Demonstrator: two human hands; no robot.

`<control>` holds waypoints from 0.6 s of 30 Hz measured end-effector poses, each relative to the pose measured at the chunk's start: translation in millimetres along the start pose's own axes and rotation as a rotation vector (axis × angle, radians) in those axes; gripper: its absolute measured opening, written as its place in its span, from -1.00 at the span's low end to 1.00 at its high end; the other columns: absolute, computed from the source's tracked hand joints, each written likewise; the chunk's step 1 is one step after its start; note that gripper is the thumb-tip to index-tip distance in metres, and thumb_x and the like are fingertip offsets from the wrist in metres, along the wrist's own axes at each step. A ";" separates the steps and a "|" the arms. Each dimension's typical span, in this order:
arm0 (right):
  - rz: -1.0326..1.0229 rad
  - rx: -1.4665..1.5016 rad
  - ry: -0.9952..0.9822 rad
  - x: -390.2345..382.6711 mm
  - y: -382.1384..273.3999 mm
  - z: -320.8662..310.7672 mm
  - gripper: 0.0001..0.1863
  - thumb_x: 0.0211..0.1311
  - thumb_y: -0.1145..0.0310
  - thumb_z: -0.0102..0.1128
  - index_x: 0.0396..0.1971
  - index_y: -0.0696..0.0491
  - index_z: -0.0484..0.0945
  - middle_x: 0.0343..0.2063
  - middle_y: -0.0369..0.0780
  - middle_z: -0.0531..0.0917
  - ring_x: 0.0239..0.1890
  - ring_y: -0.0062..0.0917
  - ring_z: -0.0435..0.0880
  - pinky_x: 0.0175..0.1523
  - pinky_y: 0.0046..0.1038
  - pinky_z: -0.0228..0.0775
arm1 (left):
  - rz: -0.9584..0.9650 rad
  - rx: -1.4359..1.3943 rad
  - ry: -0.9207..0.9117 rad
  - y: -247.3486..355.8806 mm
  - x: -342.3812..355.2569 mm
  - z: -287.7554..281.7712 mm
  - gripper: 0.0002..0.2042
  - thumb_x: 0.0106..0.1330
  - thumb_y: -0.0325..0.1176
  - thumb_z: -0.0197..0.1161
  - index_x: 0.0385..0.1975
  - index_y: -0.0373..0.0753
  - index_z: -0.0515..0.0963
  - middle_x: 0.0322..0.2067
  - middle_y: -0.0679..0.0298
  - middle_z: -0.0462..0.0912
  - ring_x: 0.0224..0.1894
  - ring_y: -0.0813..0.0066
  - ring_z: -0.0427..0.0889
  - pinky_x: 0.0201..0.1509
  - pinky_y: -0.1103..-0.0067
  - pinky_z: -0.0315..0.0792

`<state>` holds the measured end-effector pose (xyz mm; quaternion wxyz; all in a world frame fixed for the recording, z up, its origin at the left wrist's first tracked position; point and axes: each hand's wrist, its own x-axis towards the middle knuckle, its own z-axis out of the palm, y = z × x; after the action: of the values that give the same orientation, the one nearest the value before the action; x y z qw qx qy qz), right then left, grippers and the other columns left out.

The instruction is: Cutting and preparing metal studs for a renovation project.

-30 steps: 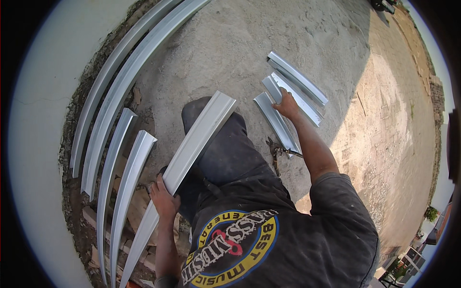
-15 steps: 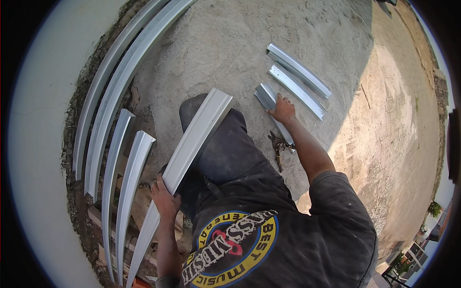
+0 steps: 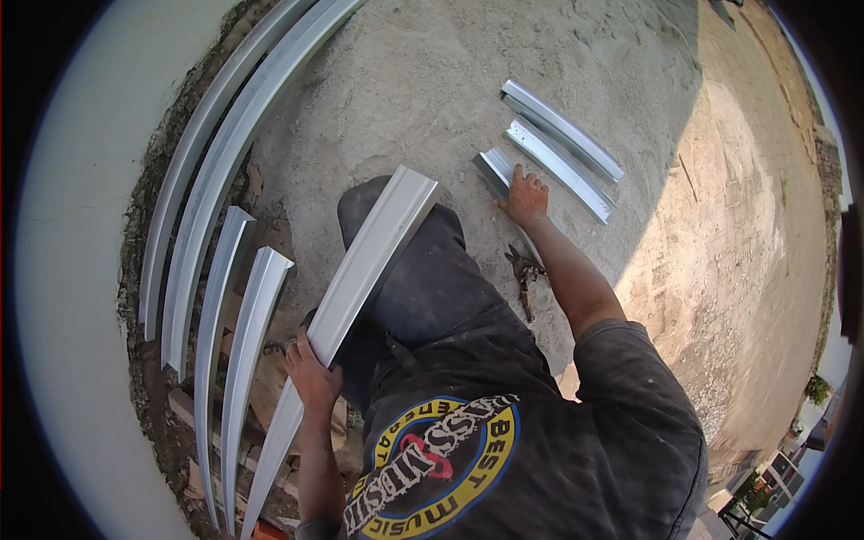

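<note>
Along the left edge of the sandy ground [image 3: 432, 81], against the pale wall [image 3: 72, 270], I see long metal channels [image 3: 202, 180] lying flat, and two shorter curved-looking lengths [image 3: 243, 333] beside them over rubble and brick bits.

My left hand [image 3: 313, 376] is closed around the lower part of a long pale metal channel [image 3: 373, 247], fingers wrapped over its edge. The channel runs up and to the right across my dark trouser leg, its far end lifted off the ground.

Further right, my right hand [image 3: 525, 198] is stretched out, palm down, fingers spread and mostly open, resting on a short metal offcut [image 3: 495, 171] that lies on the sand. It presses on the piece rather than gripping it; I cannot tell whether the fingertips curl under its edge. A pair of snips [image 3: 524, 274] lies on the ground just beside my right forearm. Beyond the hand, two more short channel pieces [image 3: 562, 148] lie side by side, near the offcut but apart from it.

To handle this well, I judge the left hand should keep the long channel steady on the leg so it does not slide, while the right gets a firm hold on the offcut's flat back, away from the cut ends, which are probably sharp.
</note>
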<state>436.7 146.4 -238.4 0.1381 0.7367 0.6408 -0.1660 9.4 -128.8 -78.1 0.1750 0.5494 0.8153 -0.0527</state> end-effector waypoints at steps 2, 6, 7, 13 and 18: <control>0.012 -0.006 0.004 4.0 5.5 -4.0 0.21 -0.02 -0.17 0.57 0.48 0.11 0.06 0.16 0.08 0.52 0.26 -0.06 0.52 0.27 -0.05 0.36 | -0.009 -0.011 -0.003 -1.0 0.2 0.1 0.02 -0.16 -0.47 0.48 0.44 -0.25 0.12 0.14 -0.19 0.38 0.23 -0.26 0.34 0.41 0.09 0.20; 0.008 -0.024 0.026 16.8 31.1 -7.1 0.18 -0.02 -0.16 0.57 0.50 0.01 0.08 0.20 0.05 0.50 0.29 -0.09 0.51 0.28 0.00 0.30 | 0.000 -0.010 -0.004 -0.6 0.7 -1.3 0.01 -0.16 -0.47 0.48 0.44 -0.25 0.13 0.14 -0.19 0.38 0.24 -0.25 0.34 0.42 0.09 0.20; 0.005 0.001 0.011 19.8 37.9 -7.8 0.17 -0.02 -0.15 0.57 0.50 -0.03 0.08 0.21 0.05 0.50 0.29 -0.10 0.52 0.28 0.02 0.30 | -0.004 -0.016 -0.012 1.0 1.0 -2.8 0.01 -0.15 -0.47 0.48 0.44 -0.25 0.13 0.14 -0.18 0.38 0.24 -0.25 0.34 0.42 0.09 0.20; 0.026 0.061 -0.007 34.7 66.3 -3.0 0.15 -0.02 -0.11 0.59 0.50 -0.08 0.07 0.17 0.06 0.51 0.21 -0.05 0.58 0.25 0.10 0.35 | 0.018 -0.010 0.002 0.2 0.5 -2.1 0.00 -0.14 -0.46 0.49 0.44 -0.24 0.13 0.14 -0.17 0.38 0.24 -0.24 0.34 0.41 0.08 0.20; 0.051 0.033 0.078 42.2 71.6 -6.1 0.14 0.00 -0.05 0.59 0.51 -0.12 0.05 0.20 0.03 0.49 0.27 -0.08 0.51 0.26 0.08 0.32 | 0.014 0.007 0.002 2.6 -1.3 -4.8 0.02 -0.15 -0.46 0.51 0.45 -0.23 0.12 0.14 -0.17 0.38 0.23 -0.24 0.35 0.41 0.07 0.20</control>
<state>513.2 176.8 -251.3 0.1047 0.7609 0.6239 -0.1442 11.1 -127.6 -72.9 0.1726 0.5556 0.8116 -0.0538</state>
